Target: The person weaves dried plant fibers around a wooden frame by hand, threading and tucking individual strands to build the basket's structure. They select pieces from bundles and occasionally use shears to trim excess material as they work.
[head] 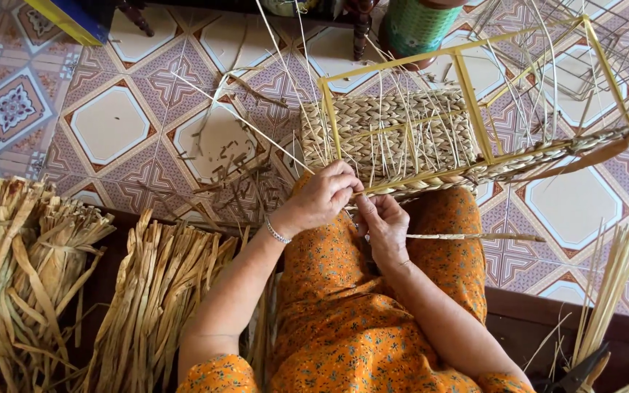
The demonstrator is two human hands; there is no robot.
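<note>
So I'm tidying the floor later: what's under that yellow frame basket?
Under the yellow frame basket lie patterned floor tiles and the orange-clad lap. The woven panel hides what is directly beneath it.

Open tiled floor (111, 124) lies upper left; dried reed bundles (74, 284) crowd lower left, the yellow frame (475, 109) blocks upper right.

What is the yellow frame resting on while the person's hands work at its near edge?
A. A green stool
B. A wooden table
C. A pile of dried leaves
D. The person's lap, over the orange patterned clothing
D: the yellow frame, partly woven with plaited fibre, lies across the orange-clad lap, where the left hand and right hand pinch strands at its near bar.
</note>
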